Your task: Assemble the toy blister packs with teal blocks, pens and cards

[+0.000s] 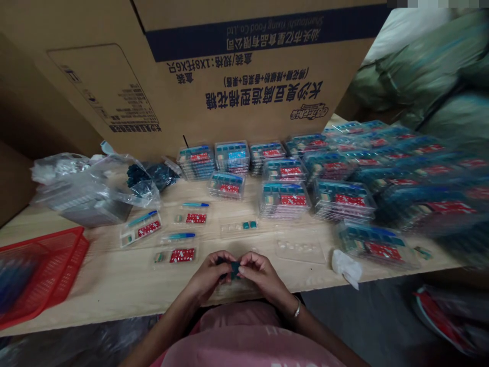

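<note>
My left hand (209, 275) and my right hand (263, 272) meet above the near edge of the pale wooden table (114, 280), pinching a small dark teal piece (234, 270) between their fingers. Most of that piece is hidden by my fingers. Just beyond my hands lie open clear plastic trays (175, 255) holding red printed cards and blue-and-teal sticks (179, 235). A bracelet (297, 309) circles my right wrist.
Stacks of clear packs with red labels (283, 200) cover the table's right and back, blurred at the far right. A red plastic basket (42, 270) sits at the left, near clear bags (91, 186). A white tissue (346, 267) lies nearby. A large cardboard box (191, 76) stands behind.
</note>
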Demonstrator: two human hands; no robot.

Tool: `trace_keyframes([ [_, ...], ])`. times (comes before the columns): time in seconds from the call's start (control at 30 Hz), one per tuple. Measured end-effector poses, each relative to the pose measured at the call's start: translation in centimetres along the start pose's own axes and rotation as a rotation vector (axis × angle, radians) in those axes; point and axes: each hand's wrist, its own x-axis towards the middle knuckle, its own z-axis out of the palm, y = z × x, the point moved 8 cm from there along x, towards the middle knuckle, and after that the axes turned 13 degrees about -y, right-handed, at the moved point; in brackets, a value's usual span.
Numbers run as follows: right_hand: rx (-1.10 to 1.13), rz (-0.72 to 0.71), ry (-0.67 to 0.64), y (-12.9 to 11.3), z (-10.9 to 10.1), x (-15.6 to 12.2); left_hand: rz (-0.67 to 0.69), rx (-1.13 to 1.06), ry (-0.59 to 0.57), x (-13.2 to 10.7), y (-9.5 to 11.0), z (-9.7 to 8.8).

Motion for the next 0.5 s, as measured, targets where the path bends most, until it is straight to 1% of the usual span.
trace_keyframes([
  [0.07, -0.098, -0.013, -0.049, -0.5, 0.0, 0.2, 0.023, 0.046, 0.001, 0.3, 0.2, -0.3],
  [0.13, -0.267, -0.057, -0.078, -2.0, -0.6, 1.0, 0.062, 0.11, 0.016, 1.0, 0.7, -1.1],
  [0.2, -0.546, -0.175, -0.07, -4.6, -1.6, 2.4, 0.077, 0.169, 0.08, 2.1, 1.1, -2.6],
  [0.27, -0.919, -0.297, -0.074, -7.2, -2.1, 4.4, 0.06, 0.199, 0.161, 3.4, 1.2, -4.5],
  [0.3, -1.106, -0.311, -0.106, -7.8, -2.1, 5.6, 0.042, 0.206, 0.19, 4.0, 1.1, -5.3],
  [0.33, -1.267, -0.294, -0.153, -7.9, -2.1, 6.9, 0.022, 0.209, 0.206, 4.6, 0.9, -5.9],
  [0.4, -1.456, -0.229, -0.248, -7.4, -2.3, 9.2, -0.01, 0.203, 0.208, 5.5, 0.6, -6.5],
  [0.5, -1.501, -0.187, -0.302, -6.6, -2.5, 10.7, -0.035, 0.185, 0.196, 5.4, 0.5, -6.8],
])
